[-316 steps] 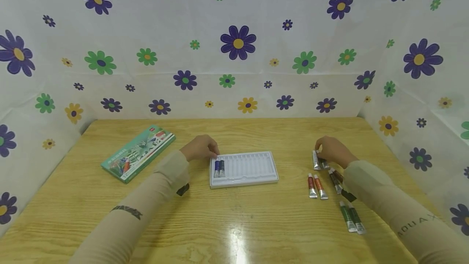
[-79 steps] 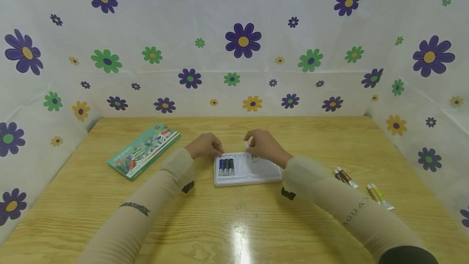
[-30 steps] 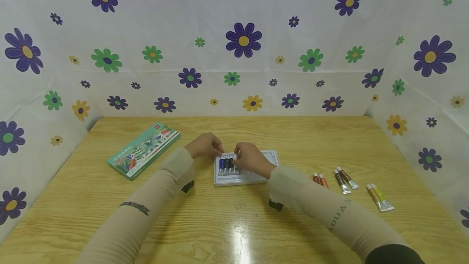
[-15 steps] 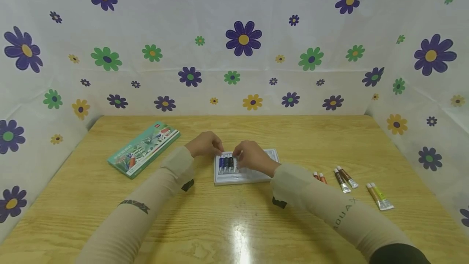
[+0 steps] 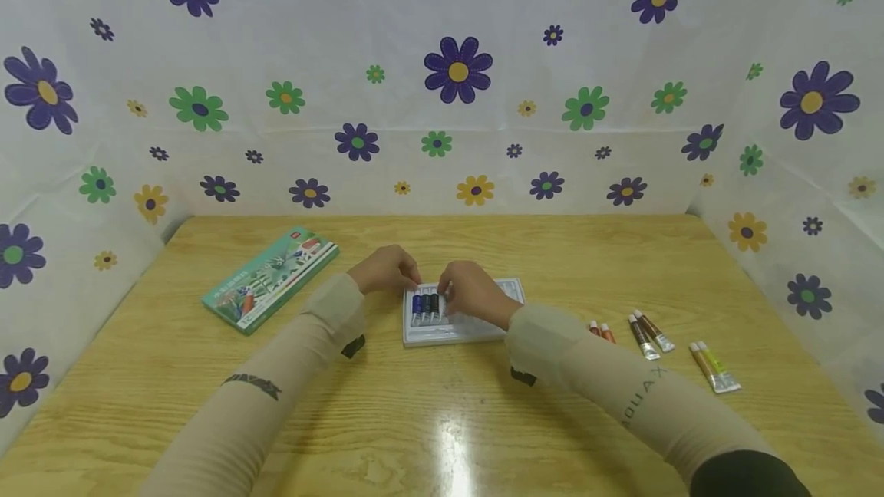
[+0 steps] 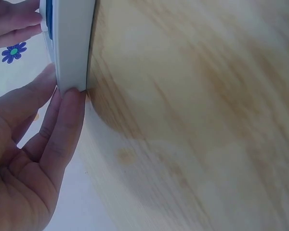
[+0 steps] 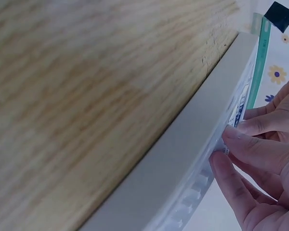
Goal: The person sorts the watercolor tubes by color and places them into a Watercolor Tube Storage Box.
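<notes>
A white plastic tray (image 5: 456, 337) with narrow slots lies on the table in front of me. Dark blue and blackish paint tubes (image 5: 424, 307) fill the slots at its left end. My left hand (image 5: 383, 271) pinches the back left corner of the tray; in the left wrist view, thumb and fingers (image 6: 70, 120) hold that corner. Over the slots just right of those tubes, my right hand (image 5: 473, 294) pinches a paint tube (image 7: 222, 147), mostly covered by the fingertips. In the right wrist view this small pale piece shows between thumb and forefinger, low at the tray.
To the left lies a green illustrated paint box (image 5: 269, 278). Right of the tray are red and orange paint tubes (image 5: 607, 333), partly behind my right sleeve, then two brown tubes (image 5: 642, 336), then an ochre and yellow-green pair (image 5: 714, 368). A flowered cloth (image 5: 456, 121) rises behind the table.
My right hand brought tubes from the right side of the table to the tray, then shifted left along the slots. More tubes fill the tray. My left hand stays at the corner.
</notes>
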Demonstrator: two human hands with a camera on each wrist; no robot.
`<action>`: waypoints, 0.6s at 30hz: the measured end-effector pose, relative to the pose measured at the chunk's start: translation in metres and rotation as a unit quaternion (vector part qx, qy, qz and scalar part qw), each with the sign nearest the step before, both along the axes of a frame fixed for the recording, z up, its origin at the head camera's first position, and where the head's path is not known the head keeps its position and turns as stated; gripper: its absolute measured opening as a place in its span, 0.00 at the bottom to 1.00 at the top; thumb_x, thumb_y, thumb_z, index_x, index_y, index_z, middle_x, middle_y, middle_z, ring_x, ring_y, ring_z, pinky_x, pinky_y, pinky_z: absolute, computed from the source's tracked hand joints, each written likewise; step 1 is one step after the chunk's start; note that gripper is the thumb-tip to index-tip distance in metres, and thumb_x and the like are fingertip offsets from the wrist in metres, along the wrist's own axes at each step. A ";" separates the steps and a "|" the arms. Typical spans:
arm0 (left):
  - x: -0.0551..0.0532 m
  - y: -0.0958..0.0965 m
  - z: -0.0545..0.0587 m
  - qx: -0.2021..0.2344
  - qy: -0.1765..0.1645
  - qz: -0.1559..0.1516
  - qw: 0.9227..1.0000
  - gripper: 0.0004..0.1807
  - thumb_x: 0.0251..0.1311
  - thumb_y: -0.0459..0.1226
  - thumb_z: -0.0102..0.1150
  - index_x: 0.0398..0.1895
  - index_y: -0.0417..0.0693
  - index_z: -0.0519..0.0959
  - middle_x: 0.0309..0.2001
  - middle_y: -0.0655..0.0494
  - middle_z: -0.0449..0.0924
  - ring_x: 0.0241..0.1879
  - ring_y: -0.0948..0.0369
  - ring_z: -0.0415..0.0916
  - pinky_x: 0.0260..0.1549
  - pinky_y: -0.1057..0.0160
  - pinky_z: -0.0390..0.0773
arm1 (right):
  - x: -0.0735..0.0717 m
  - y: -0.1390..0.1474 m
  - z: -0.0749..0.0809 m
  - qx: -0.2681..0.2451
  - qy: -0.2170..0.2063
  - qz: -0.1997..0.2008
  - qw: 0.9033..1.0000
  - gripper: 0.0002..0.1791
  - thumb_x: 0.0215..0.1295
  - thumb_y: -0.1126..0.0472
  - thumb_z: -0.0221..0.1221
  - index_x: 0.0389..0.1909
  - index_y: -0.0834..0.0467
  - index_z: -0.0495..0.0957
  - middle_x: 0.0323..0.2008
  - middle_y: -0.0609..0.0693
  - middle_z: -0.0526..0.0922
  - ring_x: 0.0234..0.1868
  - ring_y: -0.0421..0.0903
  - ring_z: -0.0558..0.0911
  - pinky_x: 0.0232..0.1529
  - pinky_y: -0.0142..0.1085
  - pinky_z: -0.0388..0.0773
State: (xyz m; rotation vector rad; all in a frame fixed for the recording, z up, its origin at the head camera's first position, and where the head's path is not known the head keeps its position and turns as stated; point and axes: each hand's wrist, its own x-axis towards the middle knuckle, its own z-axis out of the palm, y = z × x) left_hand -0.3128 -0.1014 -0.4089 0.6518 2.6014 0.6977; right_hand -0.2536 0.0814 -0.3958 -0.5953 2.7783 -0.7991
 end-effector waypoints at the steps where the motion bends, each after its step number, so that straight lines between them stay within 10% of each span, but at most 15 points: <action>1: 0.000 0.000 0.000 0.000 0.000 -0.001 1.000 0.02 0.54 0.32 0.63 0.30 0.42 0.83 0.32 0.51 0.84 0.31 0.61 0.74 0.37 0.65 0.74 | 0.000 -0.001 0.000 0.003 -0.001 0.001 1.000 0.15 0.43 0.72 0.69 0.36 0.64 0.82 0.37 0.56 0.84 0.37 0.47 0.81 0.45 0.37 0.77; 18: 0.001 0.000 0.001 0.005 0.003 -0.004 1.000 0.02 0.54 0.32 0.64 0.29 0.41 0.83 0.31 0.50 0.84 0.30 0.62 0.74 0.35 0.67 0.73 | -0.002 0.000 -0.001 0.031 0.021 0.034 0.999 0.12 0.46 0.72 0.69 0.35 0.65 0.84 0.35 0.56 0.86 0.35 0.47 0.83 0.43 0.36 0.79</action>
